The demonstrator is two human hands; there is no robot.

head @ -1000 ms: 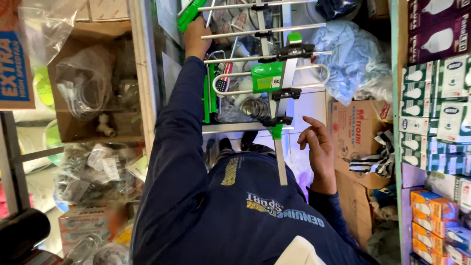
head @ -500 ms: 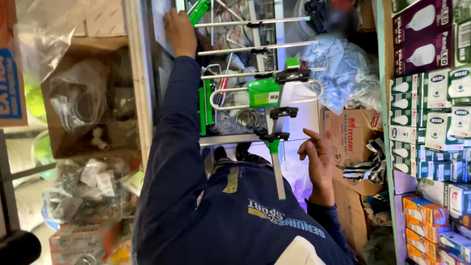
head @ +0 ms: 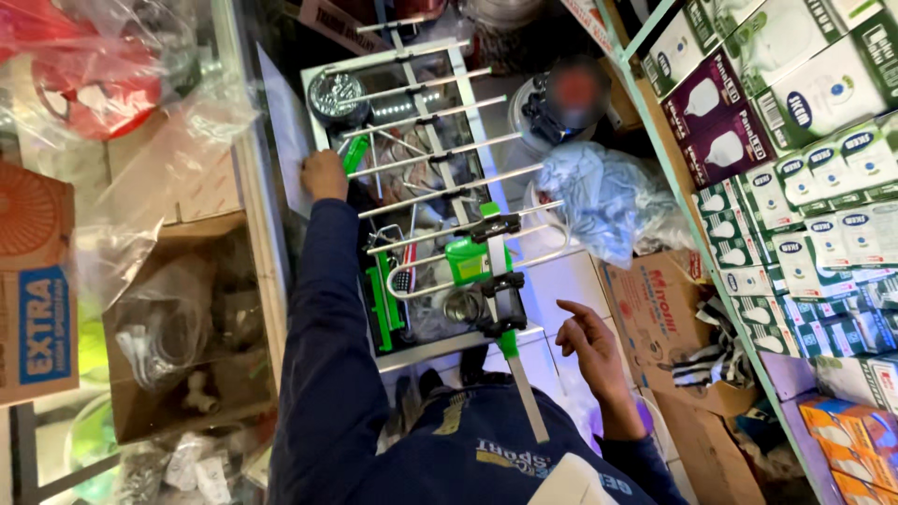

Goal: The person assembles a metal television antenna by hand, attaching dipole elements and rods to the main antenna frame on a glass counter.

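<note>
A metal TV antenna (head: pixel 440 192) with several silver cross rods and green plastic fittings lies over a glass counter (head: pixel 440 346). My left hand (head: pixel 323 174), arm stretched out in a dark blue sleeve, is closed at the antenna's far left side by a green end piece (head: pixel 354 154). My right hand (head: pixel 587 344) hovers to the right of the antenna's boom (head: pixel 524 393), fingers apart and holding nothing. A green box-shaped fitting (head: pixel 466 259) and black clamps sit on the boom.
Another person (head: pixel 572 92) is beyond the counter. Shelves of boxed light bulbs (head: pixel 795 140) fill the right side. Cardboard boxes (head: pixel 655 309) and a bundled blue plastic bag (head: pixel 599 201) stand right of the counter. Bagged goods and boxes (head: pixel 178 327) crowd the left shelves.
The view has tilted, so the antenna sits lower in the picture and more of its rods show. My left hand stays at its green end; my right hand still hovers free.
</note>
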